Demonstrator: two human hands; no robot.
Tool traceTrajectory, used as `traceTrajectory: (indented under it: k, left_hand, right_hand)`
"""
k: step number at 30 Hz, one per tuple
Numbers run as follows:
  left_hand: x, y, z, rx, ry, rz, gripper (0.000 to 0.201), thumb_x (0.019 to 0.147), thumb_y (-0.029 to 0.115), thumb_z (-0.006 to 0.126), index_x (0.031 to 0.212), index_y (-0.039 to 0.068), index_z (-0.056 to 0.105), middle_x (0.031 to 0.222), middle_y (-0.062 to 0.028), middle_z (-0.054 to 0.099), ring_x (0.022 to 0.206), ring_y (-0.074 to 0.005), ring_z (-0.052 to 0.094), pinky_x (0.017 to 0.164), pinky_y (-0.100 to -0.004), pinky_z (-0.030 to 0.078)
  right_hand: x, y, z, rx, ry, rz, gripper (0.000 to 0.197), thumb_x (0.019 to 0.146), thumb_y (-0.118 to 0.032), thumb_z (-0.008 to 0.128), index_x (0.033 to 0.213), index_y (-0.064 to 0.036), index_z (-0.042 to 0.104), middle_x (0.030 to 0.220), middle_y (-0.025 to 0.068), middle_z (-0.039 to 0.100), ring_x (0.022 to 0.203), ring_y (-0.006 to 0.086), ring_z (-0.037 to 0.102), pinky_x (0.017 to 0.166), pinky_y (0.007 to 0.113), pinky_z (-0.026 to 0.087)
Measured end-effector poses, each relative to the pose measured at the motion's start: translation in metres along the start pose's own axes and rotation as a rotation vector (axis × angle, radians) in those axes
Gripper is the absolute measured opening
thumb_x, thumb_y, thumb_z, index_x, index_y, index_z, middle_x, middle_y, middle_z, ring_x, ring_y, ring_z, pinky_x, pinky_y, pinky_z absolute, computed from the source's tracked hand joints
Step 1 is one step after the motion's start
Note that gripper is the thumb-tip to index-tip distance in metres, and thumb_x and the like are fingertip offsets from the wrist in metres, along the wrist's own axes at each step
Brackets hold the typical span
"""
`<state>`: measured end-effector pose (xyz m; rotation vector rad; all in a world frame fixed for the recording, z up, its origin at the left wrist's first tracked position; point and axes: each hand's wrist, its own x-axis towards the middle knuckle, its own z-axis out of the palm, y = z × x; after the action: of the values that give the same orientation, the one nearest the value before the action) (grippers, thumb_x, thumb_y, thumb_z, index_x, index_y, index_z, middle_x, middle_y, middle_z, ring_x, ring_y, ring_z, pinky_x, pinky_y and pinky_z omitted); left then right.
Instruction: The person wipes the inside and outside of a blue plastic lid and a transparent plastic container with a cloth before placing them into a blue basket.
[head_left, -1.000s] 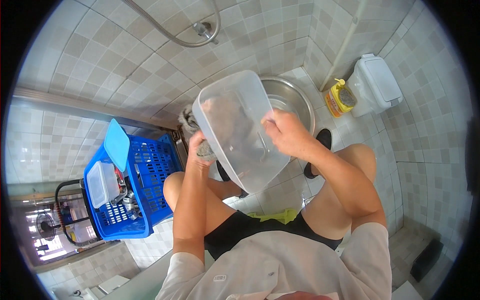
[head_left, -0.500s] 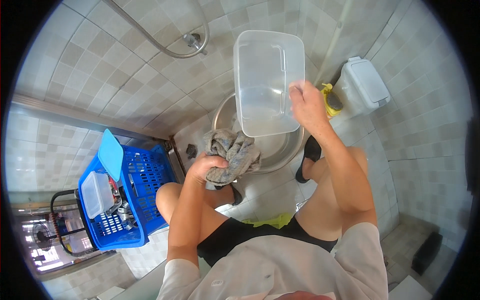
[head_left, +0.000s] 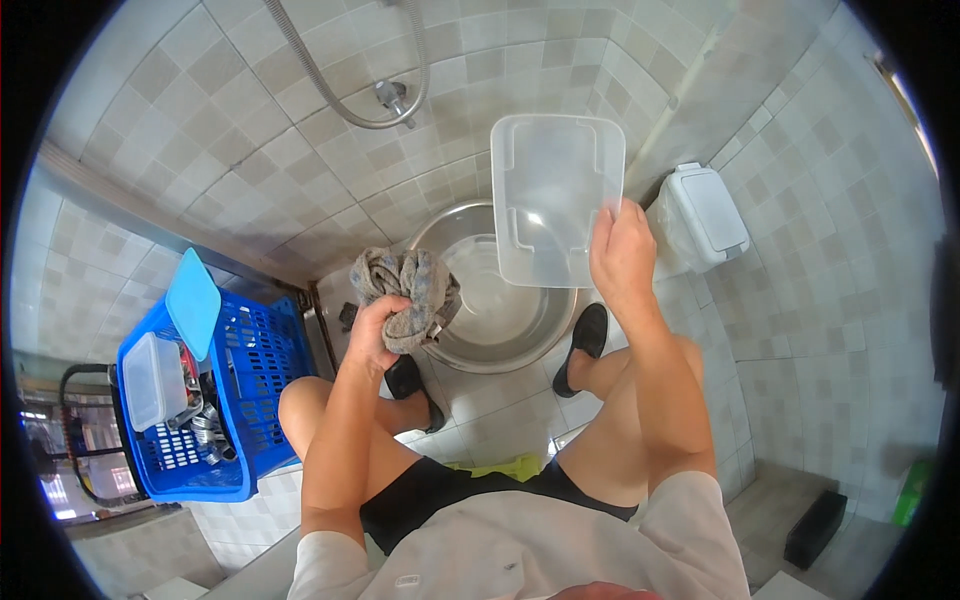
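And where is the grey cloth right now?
In the head view, the grey cloth is left of centre, bunched in the person's left hand, overlapping the left side of the metal basin in the picture.

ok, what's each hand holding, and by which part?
Left hand: a gray cloth, by its lower-left part in view. Right hand: a clear box, by its right side near the lower corner.
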<state>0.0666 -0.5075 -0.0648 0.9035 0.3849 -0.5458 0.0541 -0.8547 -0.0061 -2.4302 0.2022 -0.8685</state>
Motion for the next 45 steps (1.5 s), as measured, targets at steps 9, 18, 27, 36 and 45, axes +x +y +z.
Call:
traceTrajectory:
  k: [9, 18, 27, 36, 45]
  left_hand:
    - [-0.001, -0.001, 0.002, 0.065, 0.053, 0.064, 0.039, 0.079, 0.018, 0.064, 0.114, 0.001, 0.062, 0.1, -0.0126, 0.068, 0.084, -0.0281, 0.067, 0.067, -0.0443, 0.056]
    - [-0.003, 0.003, 0.005, 0.022, 0.11, 0.112, 0.024, 0.083, 0.015, 0.061, 0.099, -0.001, 0.064, 0.086, -0.0132, 0.067, 0.071, -0.0259, 0.065, 0.059, -0.0395, 0.054]
    - [-0.006, 0.006, 0.008, -0.036, 0.153, 0.164, 0.028, 0.082, 0.01, 0.06, 0.106, -0.005, 0.062, 0.096, -0.0161, 0.067, 0.079, -0.0279, 0.068, 0.065, -0.0414, 0.058]
    - [-0.012, 0.009, 0.01, -0.054, 0.134, 0.187, 0.03, 0.081, 0.005, 0.059, 0.108, -0.008, 0.062, 0.098, -0.018, 0.067, 0.083, -0.0313, 0.069, 0.07, -0.0464, 0.06]
    - [-0.013, 0.008, 0.008, -0.064, 0.107, 0.192, 0.037, 0.08, 0.004, 0.06, 0.115, -0.005, 0.06, 0.103, -0.0168, 0.067, 0.088, -0.0305, 0.07, 0.072, -0.0468, 0.06]
  right_hand:
    - [-0.001, 0.003, 0.004, -0.019, -0.058, -0.006, 0.017, 0.093, -0.012, 0.056, 0.1, 0.0037, 0.058, 0.096, 0.024, 0.063, 0.088, 0.0452, 0.061, 0.076, 0.051, 0.049]
    - [-0.002, 0.013, 0.006, -0.102, -0.179, 0.059, 0.018, 0.093, -0.014, 0.055, 0.094, 0.0034, 0.059, 0.092, 0.0252, 0.065, 0.086, 0.0462, 0.062, 0.078, 0.052, 0.048]
    - [-0.008, 0.019, 0.008, -0.183, -0.285, 0.053, 0.019, 0.091, -0.014, 0.054, 0.092, 0.0042, 0.058, 0.092, 0.0273, 0.064, 0.088, 0.0471, 0.061, 0.078, 0.053, 0.047]
    - [-0.01, 0.025, 0.011, 0.089, -0.39, 0.163, 0.026, 0.09, -0.019, 0.056, 0.097, 0.0048, 0.062, 0.088, 0.0223, 0.067, 0.082, 0.0396, 0.065, 0.075, 0.048, 0.051]
    - [-0.016, 0.053, 0.014, 1.496, -0.749, 0.761, 0.026, 0.094, -0.022, 0.058, 0.105, 0.0011, 0.064, 0.083, 0.0106, 0.061, 0.056, 0.0197, 0.057, 0.043, 0.031, 0.046]
